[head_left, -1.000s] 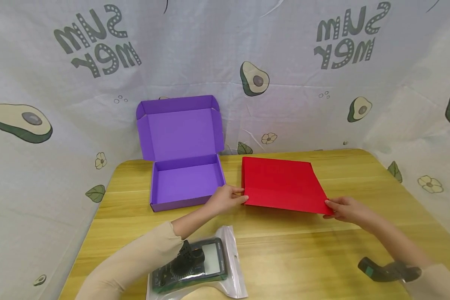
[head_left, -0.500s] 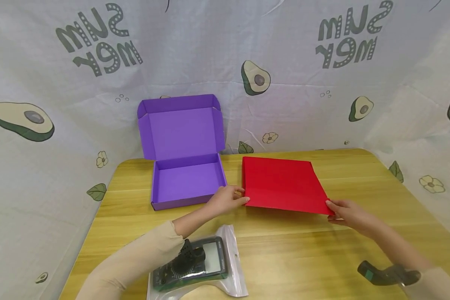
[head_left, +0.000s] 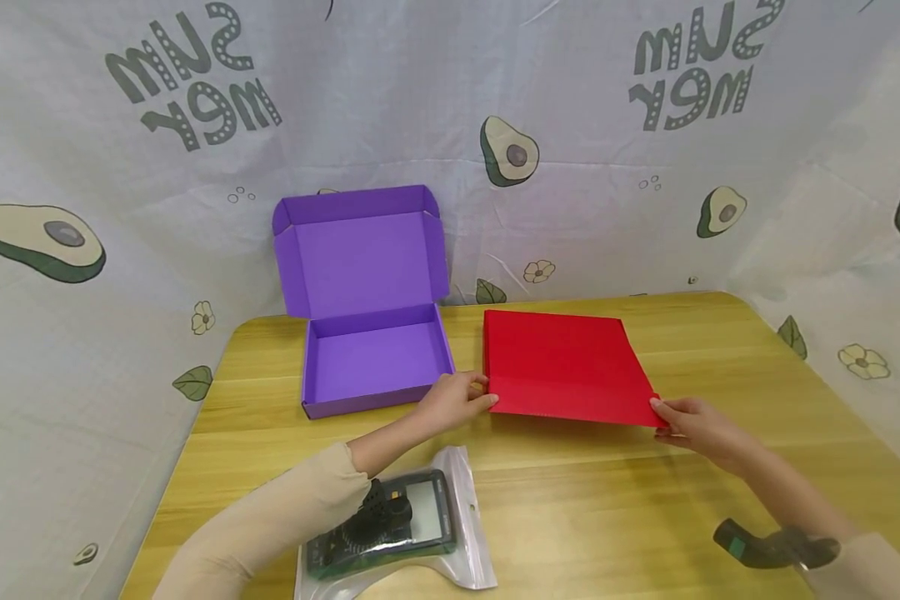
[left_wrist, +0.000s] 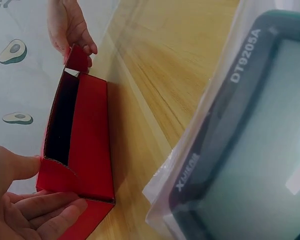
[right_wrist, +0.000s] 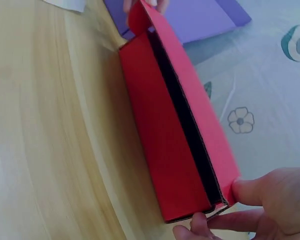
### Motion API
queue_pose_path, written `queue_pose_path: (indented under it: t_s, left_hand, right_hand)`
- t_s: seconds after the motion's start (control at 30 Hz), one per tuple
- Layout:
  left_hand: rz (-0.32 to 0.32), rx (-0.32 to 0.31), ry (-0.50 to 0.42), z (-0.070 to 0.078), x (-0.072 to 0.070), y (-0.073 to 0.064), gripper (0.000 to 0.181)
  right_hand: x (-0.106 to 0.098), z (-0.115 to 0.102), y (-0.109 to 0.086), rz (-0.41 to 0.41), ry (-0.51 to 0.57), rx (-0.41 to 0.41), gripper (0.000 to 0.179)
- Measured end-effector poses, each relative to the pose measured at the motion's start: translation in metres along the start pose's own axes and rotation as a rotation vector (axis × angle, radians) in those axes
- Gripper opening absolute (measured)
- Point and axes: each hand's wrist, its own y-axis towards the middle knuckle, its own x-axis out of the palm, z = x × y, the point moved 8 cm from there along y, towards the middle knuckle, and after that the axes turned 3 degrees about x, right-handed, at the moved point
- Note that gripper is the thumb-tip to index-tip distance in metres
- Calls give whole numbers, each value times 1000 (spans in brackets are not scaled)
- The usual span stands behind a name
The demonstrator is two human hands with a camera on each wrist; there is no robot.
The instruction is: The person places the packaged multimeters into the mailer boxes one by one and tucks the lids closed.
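Note:
A red cardboard box [head_left: 566, 362] lies on the table, its lid nearly down. The right wrist view shows a dark gap between the lid [right_wrist: 195, 95] and the front wall [right_wrist: 157, 130]. My left hand [head_left: 453, 400] pinches the lid's front left corner, thumb on the edge and fingers beside a side flap [left_wrist: 60, 175]. At the front right corner, my right hand [head_left: 697, 425] grips the lid between thumb and fingers. The box's inside is in shadow. Left of it stands a purple box [head_left: 378, 358], its lid [head_left: 363, 262] upright.
A multimeter [head_left: 420, 512] in a clear plastic bag [head_left: 472, 533] lies at the front of the wooden table [head_left: 570, 508], partly behind the left forearm. A printed cloth [head_left: 390, 100] hangs behind the table. A black wrist strap part [head_left: 757, 546] sits at the right forearm.
Both hands stay at the red lid's front corners. The right hand's lower fingers have shifted slightly under the corner. The boxes and the multimeter keep their places.

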Motion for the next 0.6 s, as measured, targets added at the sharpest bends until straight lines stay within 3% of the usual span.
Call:
queue_pose_path:
  t_s: [0.27,0.47,0.6]
  left_hand:
    - [-4,6,51,1,3,-2,35]
    - [20,-6,54,-3,7,-3,35]
    - [31,-15,52,-6,9,-3,34]
  right_hand:
    - [0,9,3,22,16,7,59]
    - [2,17,4,85,23,-12,61]
    - [4,19,4,84,48,-34,61]
